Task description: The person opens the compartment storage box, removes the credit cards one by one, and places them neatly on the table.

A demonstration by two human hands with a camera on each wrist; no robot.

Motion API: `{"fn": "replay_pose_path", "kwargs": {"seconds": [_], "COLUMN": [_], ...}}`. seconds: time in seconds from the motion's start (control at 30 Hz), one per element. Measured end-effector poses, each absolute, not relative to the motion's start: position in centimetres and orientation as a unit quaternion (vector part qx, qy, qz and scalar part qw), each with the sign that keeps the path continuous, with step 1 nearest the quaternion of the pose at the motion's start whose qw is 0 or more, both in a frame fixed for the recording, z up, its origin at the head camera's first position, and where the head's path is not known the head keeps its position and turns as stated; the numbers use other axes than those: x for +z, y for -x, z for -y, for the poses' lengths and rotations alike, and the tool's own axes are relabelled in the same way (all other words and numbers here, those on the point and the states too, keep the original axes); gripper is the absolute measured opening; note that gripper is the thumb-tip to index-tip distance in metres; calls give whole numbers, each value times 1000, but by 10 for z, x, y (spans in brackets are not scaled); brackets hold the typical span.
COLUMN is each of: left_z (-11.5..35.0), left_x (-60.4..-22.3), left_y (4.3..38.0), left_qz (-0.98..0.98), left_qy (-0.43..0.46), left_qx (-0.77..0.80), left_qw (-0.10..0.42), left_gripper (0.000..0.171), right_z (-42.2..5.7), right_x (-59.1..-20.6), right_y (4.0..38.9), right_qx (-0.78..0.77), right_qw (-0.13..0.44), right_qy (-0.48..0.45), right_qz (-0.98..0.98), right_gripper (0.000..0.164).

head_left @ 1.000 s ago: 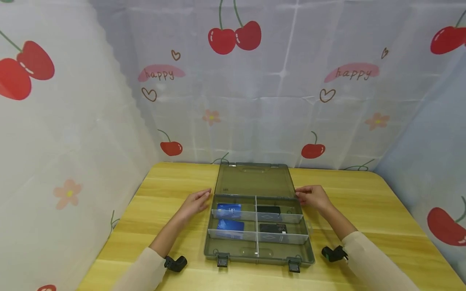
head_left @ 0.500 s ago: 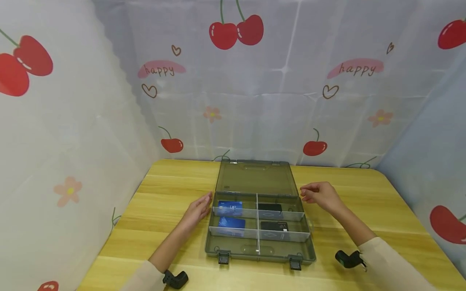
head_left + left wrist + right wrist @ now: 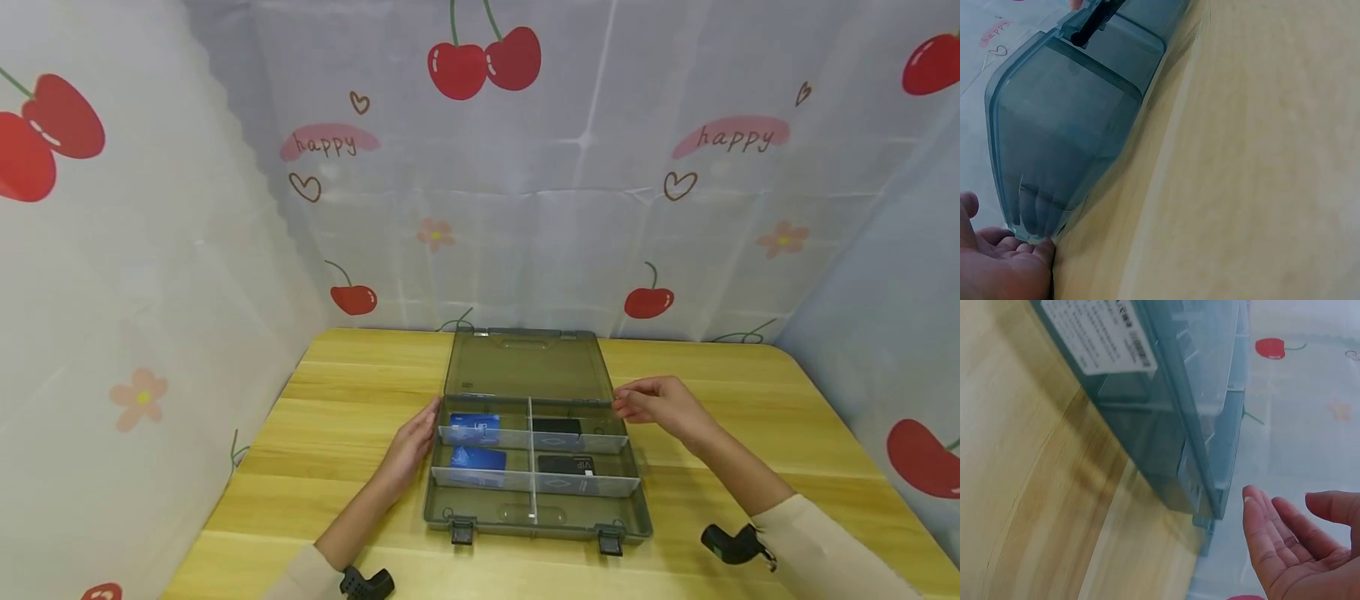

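A smoky, see-through plastic organizer box (image 3: 538,530) lies unlatched on the table, its lid (image 3: 528,367) folded back. Blue cards (image 3: 480,460) lie in the rear and middle left compartments. Black cards (image 3: 564,465) lie in the matching right ones. My left hand (image 3: 411,450) rests along the box's left side; in the left wrist view its fingertips (image 3: 1047,245) touch the box's end. Beside the hinge at the right rear corner is my right hand (image 3: 663,407). In the right wrist view its fingers (image 3: 1260,531) are slightly bent and hold nothing, apart from the box.
The wooden table (image 3: 360,375) reaches back to a cherry-patterned curtain (image 3: 525,233), which also encloses both sides. Two black latches (image 3: 611,542) hang at the box's front. A white printed label (image 3: 1100,334) is on the box's side.
My right hand has shifted slightly rightward, away from the lid's edge. The left hand has come in closer against the box's left side. The box and cards look the same.
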State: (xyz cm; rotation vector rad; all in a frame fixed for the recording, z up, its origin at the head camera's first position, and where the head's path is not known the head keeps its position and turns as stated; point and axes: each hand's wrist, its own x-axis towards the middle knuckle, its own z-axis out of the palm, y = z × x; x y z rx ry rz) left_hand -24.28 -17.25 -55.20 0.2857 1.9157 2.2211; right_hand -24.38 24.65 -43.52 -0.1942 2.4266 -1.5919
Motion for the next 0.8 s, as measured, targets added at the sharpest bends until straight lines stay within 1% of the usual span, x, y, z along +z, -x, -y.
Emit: {"fn": "replay_pose_path", "kwargs": {"seconds": [0.27,0.43,0.63,0.8], "left_z": [172,173,174,174], "left_x": [-553,-555,-556,-556], "left_y": [243,243,241,240], "left_qz": [-673,-701,-712,-717], "left_qy": [-113,-126,-137,-136], "left_qx": [725,696,682,678], "left_qw": [97,90,94,85], "left_gripper": [56,57,60,60], "right_z": [-233,-229,-224,-219], "right_x": [-433,-437,-439,-439], "right_y": [246,250,256,258], "right_qx": [-519,-511,-525,-542], "right_qw": [161,195,241,271], "right_qy": [64,70,54,55], "right_qz": [-837,-834,-815,-794], "right_gripper": [39,41,45,47]}}
